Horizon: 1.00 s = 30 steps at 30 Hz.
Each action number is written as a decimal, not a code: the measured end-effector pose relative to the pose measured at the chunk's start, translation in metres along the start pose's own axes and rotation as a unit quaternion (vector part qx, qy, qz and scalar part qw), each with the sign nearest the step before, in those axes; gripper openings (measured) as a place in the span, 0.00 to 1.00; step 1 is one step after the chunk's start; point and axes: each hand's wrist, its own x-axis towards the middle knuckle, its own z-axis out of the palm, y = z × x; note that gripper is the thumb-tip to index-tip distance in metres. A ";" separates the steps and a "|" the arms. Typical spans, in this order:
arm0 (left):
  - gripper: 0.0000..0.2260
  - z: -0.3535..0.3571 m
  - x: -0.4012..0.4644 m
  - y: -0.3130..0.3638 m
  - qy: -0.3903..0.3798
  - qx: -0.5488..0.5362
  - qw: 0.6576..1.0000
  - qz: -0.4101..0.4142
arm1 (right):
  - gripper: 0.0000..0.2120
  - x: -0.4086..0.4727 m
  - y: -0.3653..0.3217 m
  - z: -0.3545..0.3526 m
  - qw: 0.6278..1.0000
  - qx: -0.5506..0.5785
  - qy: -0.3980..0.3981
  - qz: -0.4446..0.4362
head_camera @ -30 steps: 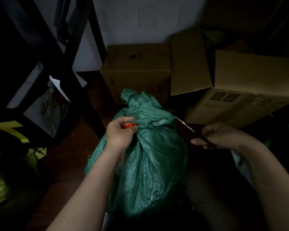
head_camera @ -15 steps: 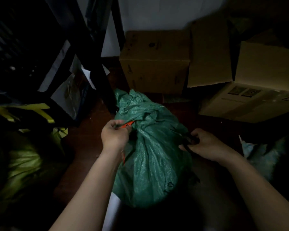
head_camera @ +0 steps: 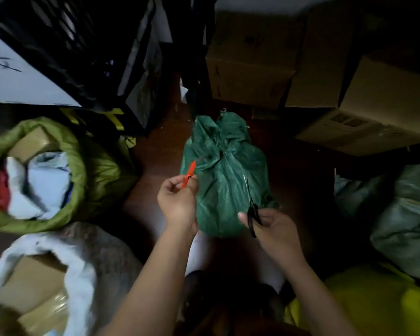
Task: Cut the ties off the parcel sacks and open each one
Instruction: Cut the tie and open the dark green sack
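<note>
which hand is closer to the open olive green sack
Left. The left hand, pinching the orange tie, is just right of the olive green sack; the right hand is beyond the dark green sack.

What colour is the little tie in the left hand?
Orange; the tie, pinched by the left hand, shows best in the head view.

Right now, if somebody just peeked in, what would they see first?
Probably the dark green sack in the middle of the floor, with its top bunched up. Next, the bright orange tie pinched in the left hand beside it, and the black scissors held in the right hand. At the left, an open olive-green sack shows parcels inside.
</note>
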 end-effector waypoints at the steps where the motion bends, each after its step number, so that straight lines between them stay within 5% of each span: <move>1: 0.08 -0.007 -0.011 0.012 0.001 0.011 1.000 0.009 | 0.11 -0.017 -0.011 -0.002 1.000 -0.005 -0.004 -0.010; 11: 0.06 -0.068 -0.095 0.137 -0.016 -0.034 0.999 0.024 | 0.08 -0.122 -0.128 -0.032 0.995 -0.034 -0.073 -0.063; 18: 0.07 -0.097 -0.129 0.239 -0.001 -0.070 0.987 0.145 | 0.10 -0.169 -0.218 -0.037 0.990 -0.018 -0.047 -0.129; 25: 0.08 -0.069 -0.138 0.352 -0.004 -0.091 0.969 0.231 | 0.06 -0.186 -0.310 -0.065 0.980 -0.012 0.025 -0.197; 30: 0.05 -0.013 -0.132 0.402 0.002 -0.081 0.969 0.234 | 0.15 -0.173 -0.344 -0.098 0.980 -0.022 0.054 -0.191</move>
